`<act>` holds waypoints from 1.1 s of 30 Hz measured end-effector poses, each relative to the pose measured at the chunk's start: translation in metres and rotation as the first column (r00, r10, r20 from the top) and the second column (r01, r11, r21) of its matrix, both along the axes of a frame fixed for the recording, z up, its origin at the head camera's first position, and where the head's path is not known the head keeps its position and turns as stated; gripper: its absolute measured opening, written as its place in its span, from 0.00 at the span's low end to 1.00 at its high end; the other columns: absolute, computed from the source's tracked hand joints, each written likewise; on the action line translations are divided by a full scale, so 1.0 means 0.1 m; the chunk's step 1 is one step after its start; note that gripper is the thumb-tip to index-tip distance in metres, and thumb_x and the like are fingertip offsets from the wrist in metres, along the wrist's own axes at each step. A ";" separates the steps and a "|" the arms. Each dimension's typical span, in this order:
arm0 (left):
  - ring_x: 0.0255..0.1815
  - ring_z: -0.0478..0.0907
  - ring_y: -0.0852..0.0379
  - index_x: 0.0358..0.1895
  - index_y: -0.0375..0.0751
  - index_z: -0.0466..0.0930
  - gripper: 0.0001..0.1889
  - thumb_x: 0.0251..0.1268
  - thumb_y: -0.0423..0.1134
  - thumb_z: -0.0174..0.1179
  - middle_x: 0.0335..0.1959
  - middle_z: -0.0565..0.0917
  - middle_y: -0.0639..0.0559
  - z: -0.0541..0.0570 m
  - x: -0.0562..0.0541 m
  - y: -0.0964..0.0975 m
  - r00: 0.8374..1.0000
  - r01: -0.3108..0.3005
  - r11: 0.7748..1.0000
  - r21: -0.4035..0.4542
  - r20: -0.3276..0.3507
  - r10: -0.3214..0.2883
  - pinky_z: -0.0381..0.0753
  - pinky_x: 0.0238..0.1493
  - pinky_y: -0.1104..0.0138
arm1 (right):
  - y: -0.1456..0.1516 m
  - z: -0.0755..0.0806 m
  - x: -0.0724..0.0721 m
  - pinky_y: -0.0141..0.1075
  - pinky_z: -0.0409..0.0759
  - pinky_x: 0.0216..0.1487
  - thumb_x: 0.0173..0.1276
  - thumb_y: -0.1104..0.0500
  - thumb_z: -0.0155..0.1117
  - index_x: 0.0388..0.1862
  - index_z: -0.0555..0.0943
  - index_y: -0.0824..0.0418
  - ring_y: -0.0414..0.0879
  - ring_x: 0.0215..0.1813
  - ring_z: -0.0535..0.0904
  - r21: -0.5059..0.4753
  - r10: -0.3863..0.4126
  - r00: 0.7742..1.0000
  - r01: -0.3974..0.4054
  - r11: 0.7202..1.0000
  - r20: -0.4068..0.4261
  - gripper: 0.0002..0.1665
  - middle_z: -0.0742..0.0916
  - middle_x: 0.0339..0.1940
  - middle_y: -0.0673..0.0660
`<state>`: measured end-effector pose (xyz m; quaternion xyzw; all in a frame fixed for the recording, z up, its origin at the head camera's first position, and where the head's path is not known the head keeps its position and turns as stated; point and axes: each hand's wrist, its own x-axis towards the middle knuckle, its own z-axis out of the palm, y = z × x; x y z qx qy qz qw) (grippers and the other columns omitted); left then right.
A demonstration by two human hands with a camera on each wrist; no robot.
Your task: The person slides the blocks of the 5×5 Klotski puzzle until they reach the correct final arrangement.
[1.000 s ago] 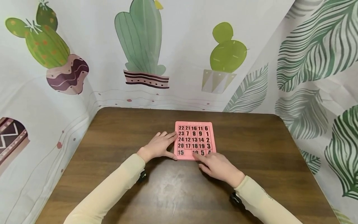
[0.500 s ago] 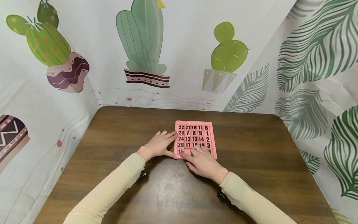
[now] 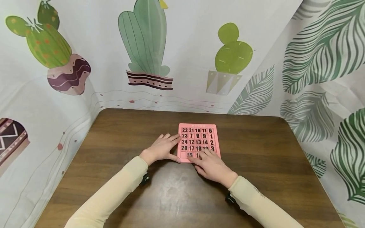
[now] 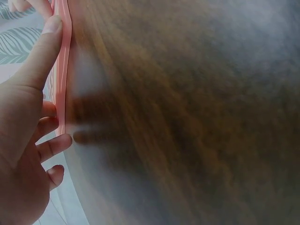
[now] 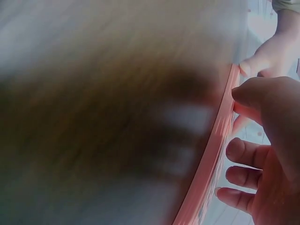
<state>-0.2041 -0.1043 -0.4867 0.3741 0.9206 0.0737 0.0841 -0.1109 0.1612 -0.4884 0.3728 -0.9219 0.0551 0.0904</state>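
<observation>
a brown wood-grain table (image 3: 256,136) before white cloth (image 3: 191,47) printed with cacti (image 3: 145,41) and leaves (image 3: 258,91).

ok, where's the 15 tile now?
In the head view, the 15 tile is in the bottom row of the pink board, left of centre, just below the 17 tile; a fingertip of the right hand overlaps its lower edge.

Number tiles (image 3: 198,136) in board (image 3: 196,125), board on table (image 3: 256,145), cloth backdrop (image 3: 191,50) behind table.

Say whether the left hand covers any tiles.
No, the left hand rests at the left edge of the pink board, beside the tiles.
</observation>
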 end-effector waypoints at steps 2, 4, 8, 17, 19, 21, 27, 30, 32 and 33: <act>0.68 0.68 0.44 0.82 0.41 0.62 0.59 0.52 0.75 0.68 0.83 0.62 0.46 0.00 0.01 0.00 1.000 0.000 1.000 -0.004 -0.001 0.000 0.67 0.66 0.48 | 0.04 0.00 0.01 0.52 0.76 0.50 0.71 0.52 0.69 0.66 0.85 0.47 0.55 0.42 0.77 -0.012 -0.005 1.000 0.005 1.000 -0.002 0.24 0.83 0.37 0.56; 0.68 0.68 0.44 0.82 0.41 0.61 0.59 0.52 0.75 0.67 0.83 0.62 0.46 0.01 0.01 -0.01 1.000 0.000 1.000 -0.007 -0.002 0.000 0.66 0.67 0.47 | 0.07 0.00 0.02 0.52 0.76 0.49 0.70 0.53 0.70 0.65 0.85 0.47 0.55 0.41 0.76 -0.024 -0.005 1.000 0.005 1.000 -0.004 0.25 0.82 0.36 0.56; 0.69 0.68 0.44 0.82 0.42 0.62 0.59 0.52 0.75 0.68 0.83 0.62 0.46 0.03 0.01 -0.01 1.000 -0.007 1.000 -0.010 0.002 0.007 0.65 0.68 0.47 | 0.09 0.02 0.00 0.51 0.76 0.48 0.70 0.53 0.70 0.65 0.86 0.49 0.55 0.41 0.76 -0.035 0.011 1.000 -0.011 0.999 -0.005 0.24 0.83 0.36 0.56; 0.66 0.69 0.44 0.81 0.40 0.62 0.59 0.52 0.75 0.68 0.82 0.62 0.45 0.02 0.02 -0.01 1.000 0.002 1.000 -0.002 -0.002 -0.002 0.67 0.64 0.49 | -0.06 0.05 -0.19 0.52 0.77 0.53 0.74 0.52 0.66 0.68 0.84 0.51 0.54 0.44 0.76 -0.028 -0.021 0.999 0.021 0.999 0.028 0.24 0.83 0.39 0.56; 0.67 0.69 0.45 0.81 0.41 0.62 0.59 0.52 0.76 0.67 0.83 0.62 0.46 0.01 0.01 0.00 1.000 0.002 1.000 -0.004 -0.009 -0.002 0.67 0.65 0.48 | -0.10 0.04 -0.24 0.52 0.77 0.53 0.75 0.51 0.65 0.69 0.83 0.50 0.54 0.43 0.76 -0.010 -0.026 0.999 0.026 1.000 0.042 0.24 0.83 0.39 0.57; 0.68 0.69 0.45 0.81 0.42 0.62 0.59 0.52 0.76 0.66 0.83 0.62 0.46 0.00 0.01 0.00 1.000 0.003 1.000 -0.010 -0.014 -0.003 0.67 0.65 0.48 | -0.14 0.02 -0.28 0.54 0.77 0.54 0.75 0.51 0.64 0.69 0.83 0.50 0.56 0.44 0.77 -0.001 -0.030 0.998 0.030 1.000 0.047 0.24 0.84 0.41 0.58; 0.68 0.69 0.44 0.82 0.41 0.62 0.59 0.53 0.75 0.67 0.83 0.62 0.45 0.00 0.02 0.02 1.000 0.007 1.000 0.000 0.014 -0.007 0.67 0.66 0.47 | -0.16 0.03 -0.32 0.55 0.78 0.54 0.75 0.50 0.65 0.67 0.84 0.52 0.58 0.45 0.78 0.001 -0.041 0.997 0.041 0.999 0.069 0.24 0.85 0.44 0.62; 0.69 0.68 0.44 0.82 0.41 0.62 0.59 0.53 0.75 0.68 0.83 0.62 0.45 0.01 0.02 0.02 1.000 0.001 1.000 0.007 0.029 -0.001 0.66 0.67 0.47 | -0.16 0.03 -0.30 0.54 0.77 0.53 0.75 0.50 0.65 0.67 0.84 0.52 0.57 0.43 0.78 0.010 -0.035 0.997 0.034 0.999 0.066 0.24 0.86 0.43 0.61; 0.70 0.68 0.44 0.82 0.42 0.62 0.59 0.52 0.75 0.69 0.83 0.62 0.46 0.01 0.02 0.01 1.000 -0.007 1.000 0.004 0.022 0.007 0.66 0.68 0.46 | -0.17 0.02 -0.29 0.54 0.77 0.54 0.75 0.50 0.64 0.68 0.84 0.52 0.56 0.43 0.78 0.015 -0.028 0.998 0.027 1.000 0.065 0.24 0.86 0.43 0.60; 0.70 0.68 0.45 0.82 0.42 0.62 0.59 0.51 0.75 0.69 0.83 0.62 0.46 0.01 0.02 0.01 1.000 -0.011 1.000 0.003 0.019 0.011 0.65 0.69 0.46 | -0.18 0.02 -0.29 0.54 0.77 0.55 0.76 0.49 0.64 0.68 0.84 0.52 0.56 0.43 0.78 0.015 -0.027 0.997 0.026 1.000 0.067 0.24 0.86 0.43 0.60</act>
